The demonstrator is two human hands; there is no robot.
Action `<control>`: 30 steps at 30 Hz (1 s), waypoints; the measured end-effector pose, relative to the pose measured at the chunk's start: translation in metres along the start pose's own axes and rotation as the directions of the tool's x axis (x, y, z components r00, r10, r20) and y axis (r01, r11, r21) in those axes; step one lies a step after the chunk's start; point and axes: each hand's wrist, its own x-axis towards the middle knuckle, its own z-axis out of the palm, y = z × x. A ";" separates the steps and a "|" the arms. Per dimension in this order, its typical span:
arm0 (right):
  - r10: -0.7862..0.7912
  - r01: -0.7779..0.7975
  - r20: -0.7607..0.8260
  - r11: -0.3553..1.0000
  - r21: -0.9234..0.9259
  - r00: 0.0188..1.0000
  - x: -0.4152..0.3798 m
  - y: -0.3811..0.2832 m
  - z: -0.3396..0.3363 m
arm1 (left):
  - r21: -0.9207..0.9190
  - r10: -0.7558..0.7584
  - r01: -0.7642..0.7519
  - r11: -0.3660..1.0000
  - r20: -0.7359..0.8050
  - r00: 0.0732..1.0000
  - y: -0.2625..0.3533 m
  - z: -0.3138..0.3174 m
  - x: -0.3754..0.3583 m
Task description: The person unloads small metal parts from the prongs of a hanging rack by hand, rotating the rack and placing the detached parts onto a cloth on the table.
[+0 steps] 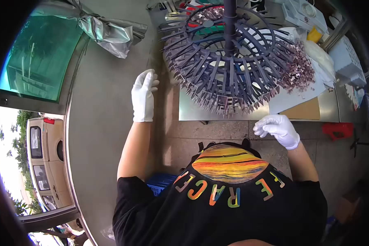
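We reach ahead, white-gloved, our two sides held well apart. Our left forearm (134,149) runs forward almost straight, the left hand (143,96) in line beyond it, its fingers (148,77) extended and bent slightly inward at the tips. Our right forearm (303,164) slants inward, and the right hand (278,129) points left from the wrist (293,143), loosely curled; whether its fingertips meet cannot be told.

White-gloved left hand (144,96) is held left of the dark tiered rack (229,61), fingers loosely curled. Gloved right hand (276,130) is held at the table's (329,108) near edge, fingers bent, grip unclear. Small pieces (300,69) are heaped right on white sheet (286,100).
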 end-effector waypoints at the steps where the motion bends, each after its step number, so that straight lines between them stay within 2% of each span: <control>1: -0.026 0.024 0.054 0.998 0.050 0.998 0.002 -0.007 0.032 | 0.000 0.060 -0.060 0.998 0.043 0.997 0.013 0.003 0.011; 2: -0.069 0.067 0.018 0.992 0.109 0.997 0.007 -0.011 0.056 | 0.087 0.205 -0.211 0.973 0.074 0.976 0.023 0.004 0.023; 3: -0.116 0.126 -0.115 0.988 0.087 0.987 0.011 -0.015 0.075 | 0.167 0.345 -0.360 0.918 0.114 0.932 0.031 0.006 0.038; 5: -0.203 0.229 -0.370 0.973 0.027 0.906 0.017 -0.020 0.107 | 0.238 0.363 -0.401 0.885 0.188 0.913 0.043 0.012 0.070; 6: -0.249 0.284 -0.525 0.959 -0.014 0.814 0.022 -0.018 0.119 | 0.221 0.366 -0.432 0.874 0.284 0.886 0.041 0.015 0.094; 7: -0.253 0.257 -0.584 0.963 -0.077 0.771 0.024 -0.016 0.124 | 0.201 0.365 -0.435 0.878 0.307 0.879 0.028 0.025 0.119; 8: -0.260 0.223 -0.637 0.965 -0.139 0.726 0.024 -0.012 0.125 | 0.257 0.354 -0.467 0.846 0.385 0.852 0.024 0.034 0.140; 10: -0.298 0.146 -0.727 0.953 -0.266 0.618 0.022 -0.012 0.125 | 0.376 0.350 -0.564 0.735 0.503 0.791 0.027 0.048 0.168; 11: -0.369 0.123 -0.758 0.924 -0.363 0.538 0.021 -0.018 0.124 | 0.433 0.360 -0.625 0.649 0.549 0.754 0.030 0.056 0.178; 12: -0.543 0.115 -0.735 0.828 -0.549 0.405 0.025 -0.023 0.117 | 0.480 0.364 -0.681 0.553 0.596 0.716 0.033 0.064 0.184; 13: -0.698 0.074 -0.664 0.702 -0.708 0.267 0.029 -0.029 0.108 | 0.363 0.358 -0.699 0.616 0.662 0.659 0.031 0.066 0.189; 15: -0.768 -0.139 -0.618 0.602 -0.786 0.168 0.031 -0.051 0.094 | 0.122 0.359 -0.688 0.715 0.780 0.512 0.027 0.067 0.201; 16: -0.799 -0.207 -0.573 0.538 -0.817 0.185 0.030 -0.059 0.085 | 0.114 0.307 -0.614 0.781 0.786 0.536 0.039 0.058 0.182; 17: -0.780 -0.161 -0.598 0.576 -0.801 0.187 0.034 -0.062 0.072 | 0.091 0.301 -0.598 0.797 0.798 0.523 0.042 0.057 0.172; 18: -0.770 -0.213 -0.601 0.564 -0.798 0.212 0.035 -0.065 0.064 | 0.117 0.380 -0.836 0.535 0.851 0.362 0.029 0.058 0.185; 19: -0.758 -0.265 -0.607 0.550 -0.792 0.241 0.035 -0.072 0.069 | 0.109 0.403 -0.972 0.209 0.896 0.188 0.023 0.057 0.192; 20: -0.708 -0.299 -0.651 0.581 -0.757 0.273 0.031 -0.082 0.079 | 0.111 0.404 -0.968 0.226 0.894 0.197 0.016 0.062 0.196; 22: -0.769 -0.230 -0.592 0.547 -0.805 0.241 0.033 -0.082 0.063 | 0.129 0.400 -0.956 0.263 0.887 0.230 0.013 0.063 0.190; 23: -0.798 -0.193 -0.559 0.526 -0.829 0.226 0.036 -0.083 0.050 | 0.147 0.395 -0.970 0.192 0.893 0.213 0.012 0.065 0.192; 25: -0.796 -0.272 -0.532 0.465 -0.842 0.289 0.034 -0.091 0.035 | 0.189 0.387 -0.981 0.044 0.902 0.191 0.008 0.074 0.204; 26: -0.798 -0.291 -0.509 0.428 -0.856 0.323 0.033 -0.097 0.030 | 0.137 0.468 -0.981 0.137 0.864 0.186 0.002 0.077 0.207; 29: -0.792 -0.272 -0.452 0.366 -0.890 0.410 0.039 -0.114 -0.010 | 0.260 0.223 -0.960 -0.106 0.947 0.232 0.034 0.067 0.172; 30: -0.780 -0.263 -0.443 0.359 -0.895 0.442 0.043 -0.121 -0.033 | 0.262 0.281 -0.957 -0.124 0.934 0.219 0.039 0.063 0.153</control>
